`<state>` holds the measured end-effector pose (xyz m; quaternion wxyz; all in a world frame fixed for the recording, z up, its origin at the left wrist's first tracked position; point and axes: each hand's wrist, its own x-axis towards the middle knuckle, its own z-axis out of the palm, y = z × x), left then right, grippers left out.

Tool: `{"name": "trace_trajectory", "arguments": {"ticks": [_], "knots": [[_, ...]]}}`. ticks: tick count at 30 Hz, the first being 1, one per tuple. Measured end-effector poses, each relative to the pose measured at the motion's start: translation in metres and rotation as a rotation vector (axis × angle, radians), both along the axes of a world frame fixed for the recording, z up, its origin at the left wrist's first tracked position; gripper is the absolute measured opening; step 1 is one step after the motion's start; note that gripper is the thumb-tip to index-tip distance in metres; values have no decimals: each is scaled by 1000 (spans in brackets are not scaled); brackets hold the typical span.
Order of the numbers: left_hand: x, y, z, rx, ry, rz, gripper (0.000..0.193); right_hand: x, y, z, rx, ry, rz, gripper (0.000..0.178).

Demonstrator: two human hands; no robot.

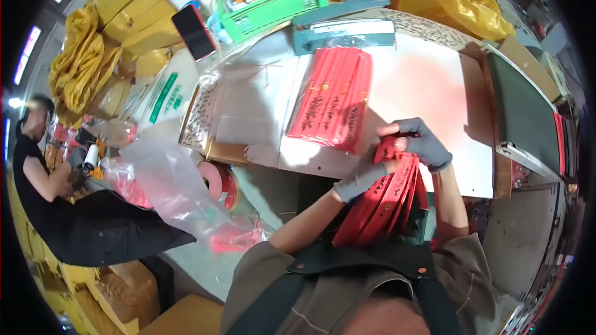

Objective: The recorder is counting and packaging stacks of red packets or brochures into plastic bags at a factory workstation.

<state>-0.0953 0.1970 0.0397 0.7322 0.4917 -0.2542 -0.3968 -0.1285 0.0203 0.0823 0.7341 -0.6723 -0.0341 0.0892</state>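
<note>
A bundle of long red strips with black markings (382, 208) hangs close in front of my body, its lower ends fanned apart. My left hand (366, 180), in a grey fingerless glove, is closed on the bundle's left side near the upper end. At the top, my right hand (425, 146), gloved the same way, grips the strips with its fingers bent over them. Just beyond and to the left lies a clear plastic-wrapped pack of similar red strips (335, 96) on the white tabletop (428, 87).
Behind the pack stands a teal box (344, 36), with a green crate (273, 9) and a phone (194, 31) farther left. A dark panel (524, 105) borders the table's right end. Clear plastic bags (180, 180) and another person (56, 180) are on the left.
</note>
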Motion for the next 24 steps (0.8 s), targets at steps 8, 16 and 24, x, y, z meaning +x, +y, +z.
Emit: {"name": "trace_trajectory", "arguments": {"ticks": [8,16,24], "knots": [[82,113,-1,174,-187,266,46,63,51,-21,-132,-42,271,16],[242,245,-75,1103,-962,566,26,77,68,-30,-117,-39,308,16],[137,166,-11,65,-130,772,18,70,69,-31,-1,60,183,33]]}}
